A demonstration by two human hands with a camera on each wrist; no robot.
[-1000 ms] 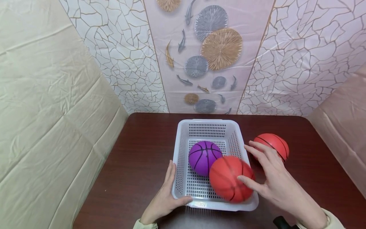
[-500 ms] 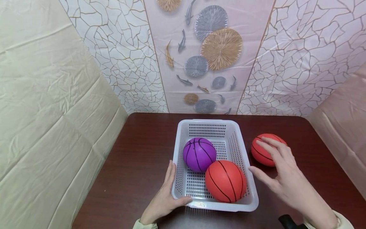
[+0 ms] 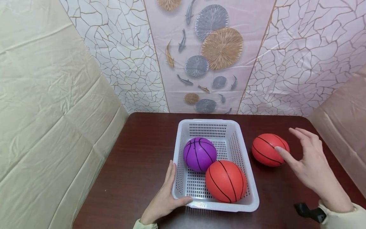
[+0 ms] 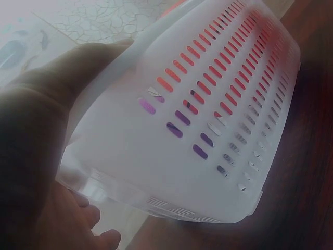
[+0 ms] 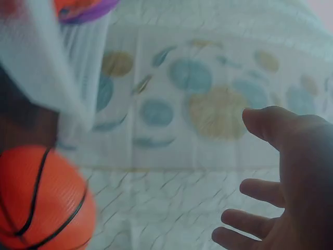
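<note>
A white perforated plastic basket [image 3: 253, 190] stands on the table. Inside it lie a purple mini basketball [image 3: 199, 154] and, nearer the front right corner, a red mini basketball [image 3: 226, 181]. My left hand [image 3: 163, 195] holds the basket's front left corner, thumb on the front rim and fingers along the left side. Outside, right of the basket, rests another red mini basketball [image 3: 268, 150]. Just right of that ball hovers my right hand [image 3: 312, 165], fingers spread and holding nothing. In the right wrist view, a gap separates the hand from the outer ball [image 5: 41, 200].
The dark brown table [image 3: 137, 152] has a back edge against a patterned cloth backdrop [image 3: 200, 95]. Beige cloth panels [image 3: 71, 121] enclose both sides. A black strap-like piece [image 3: 310, 212] hangs at the right wrist.
My right hand has let go of the red basketball inside the basket and moved right, past the outer ball. The purple ball has shifted slightly left. My left hand stays put.
</note>
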